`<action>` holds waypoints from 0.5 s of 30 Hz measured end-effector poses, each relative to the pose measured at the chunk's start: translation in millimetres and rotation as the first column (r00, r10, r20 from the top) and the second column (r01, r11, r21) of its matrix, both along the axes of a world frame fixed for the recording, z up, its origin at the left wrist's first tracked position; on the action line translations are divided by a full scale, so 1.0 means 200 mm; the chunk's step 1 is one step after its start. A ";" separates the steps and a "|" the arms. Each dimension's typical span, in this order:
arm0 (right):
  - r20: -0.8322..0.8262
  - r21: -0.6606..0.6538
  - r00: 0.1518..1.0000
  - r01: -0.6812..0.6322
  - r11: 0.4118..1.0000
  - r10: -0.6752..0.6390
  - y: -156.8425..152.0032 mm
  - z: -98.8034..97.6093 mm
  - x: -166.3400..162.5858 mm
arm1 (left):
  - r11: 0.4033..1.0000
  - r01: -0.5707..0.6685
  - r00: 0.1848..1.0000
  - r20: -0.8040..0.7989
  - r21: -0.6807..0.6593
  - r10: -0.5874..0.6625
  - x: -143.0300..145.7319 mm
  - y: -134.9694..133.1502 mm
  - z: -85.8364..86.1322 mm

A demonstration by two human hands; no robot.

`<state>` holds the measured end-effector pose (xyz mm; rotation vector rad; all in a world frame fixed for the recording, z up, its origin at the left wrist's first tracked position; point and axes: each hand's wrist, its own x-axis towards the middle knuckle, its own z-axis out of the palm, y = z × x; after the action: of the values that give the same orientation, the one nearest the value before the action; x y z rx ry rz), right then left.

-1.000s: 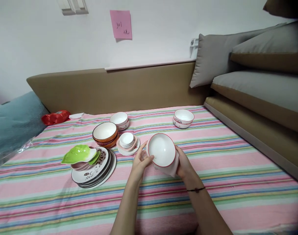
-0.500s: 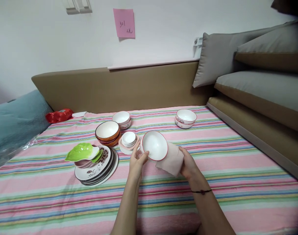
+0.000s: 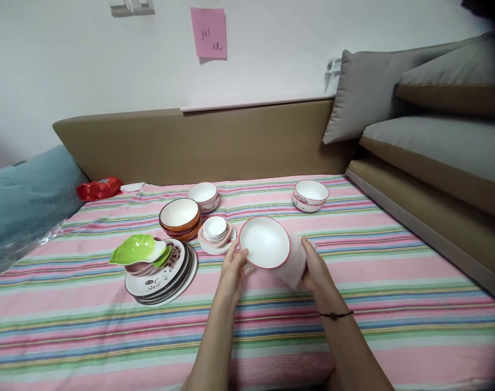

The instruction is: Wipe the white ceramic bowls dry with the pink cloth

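Observation:
A white bowl with a red rim is held up over the striped cloth, its inside tilted toward me. My left hand grips its left edge, thumb at the rim and fingers beneath. In my right hand is a pale pink cloth or paper towel, pressed against the bowl's right outer side; part of it is hidden behind the bowl. Just left of the bowl, small white dishes are stacked on a pink dish and a saucer.
Dark-rimmed orange bowls and two stacked white bowls stand left of centre. A plate stack bears a green leaf-shaped dish. More red-rimmed bowls sit at back right. Grey cushions line the right side.
The held bowl has shifted slightly right and its opening faces me more widely. My right hand has moved a little right, and the cloth now lies more behind the bowl.

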<state>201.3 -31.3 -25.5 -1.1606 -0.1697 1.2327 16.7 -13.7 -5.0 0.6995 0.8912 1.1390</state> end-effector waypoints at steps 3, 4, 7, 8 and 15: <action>-0.114 -0.001 0.989 -0.097 0.995 0.097 0.02 0.00 -0.05 | 0.997 0.056 0.991 -0.121 0.060 -0.049 0.00 -0.01 0.01; -0.122 -0.003 0.986 -0.112 0.994 0.111 0.03 -0.01 -0.06 | 0.994 0.077 0.983 -0.175 0.081 -0.062 0.00 -0.01 0.01; -0.087 -0.008 0.992 -0.091 0.996 0.090 0.04 -0.02 -0.08 | 0.980 0.158 0.945 -0.306 0.125 -0.113 -0.01 -0.01 0.02; -0.058 0.001 0.995 -0.085 0.996 0.085 0.04 -0.03 -0.07 | 0.972 0.190 0.934 -0.329 0.135 -0.137 -0.01 -0.01 0.03; 0.228 0.126 0.964 -0.166 0.978 0.135 0.04 -0.04 0.00 | 0.925 0.340 0.893 -0.368 0.169 -0.260 -0.02 0.00 0.03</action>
<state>201.7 -22.6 -34.0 -1.1717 -0.5133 1.2017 12.2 -14.3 1.5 1.2119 0.9048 0.8585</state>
